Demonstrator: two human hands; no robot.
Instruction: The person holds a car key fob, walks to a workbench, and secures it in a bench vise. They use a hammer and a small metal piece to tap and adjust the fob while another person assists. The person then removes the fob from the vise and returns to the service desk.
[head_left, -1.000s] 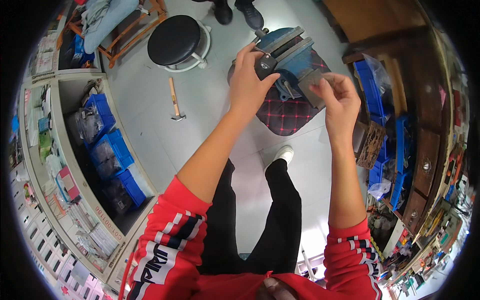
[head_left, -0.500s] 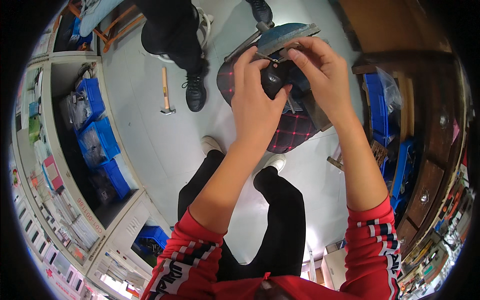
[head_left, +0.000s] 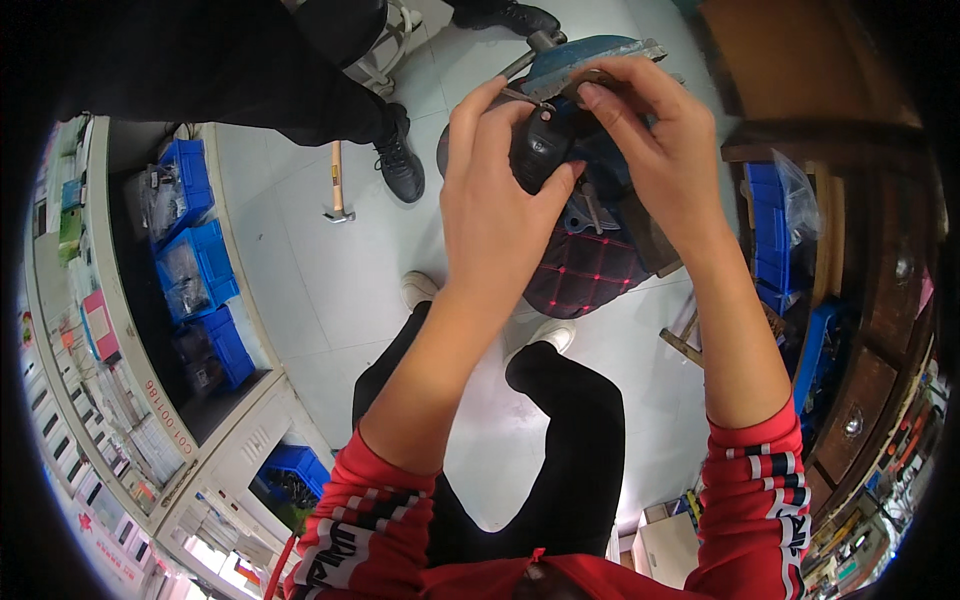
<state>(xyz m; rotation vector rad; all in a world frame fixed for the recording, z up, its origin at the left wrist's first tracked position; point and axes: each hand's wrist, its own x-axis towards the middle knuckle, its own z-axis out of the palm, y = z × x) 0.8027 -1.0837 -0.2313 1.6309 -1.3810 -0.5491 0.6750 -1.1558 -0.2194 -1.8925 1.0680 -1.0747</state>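
Note:
My left hand point(head_left: 500, 190) is closed around a black rounded object point(head_left: 540, 148) with a small copper-coloured spot near its top. A thin metal piece point(head_left: 520, 97) juts from by its index fingertip toward that spot. My right hand point(head_left: 655, 140) pinches a small dark flat piece point(head_left: 592, 84) between thumb and fingers, just right of the black object. Both hands are over a blue bench vise point(head_left: 590, 60), partly hidden behind them. The vise sits on a stool with a dark cushion checked in red point(head_left: 585, 275).
A hammer point(head_left: 337, 185) lies on the floor at the left, near another person's black shoe point(head_left: 400, 160). Blue parts bins fill a cabinet point(head_left: 205, 260) on the left. More blue bins point(head_left: 768, 225) stand by the wooden drawers point(head_left: 855, 400) at the right.
The other person's leg has swung across the upper left and now covers the end of the hammer's handle. My hands keep their holds, with the view shifted slightly.

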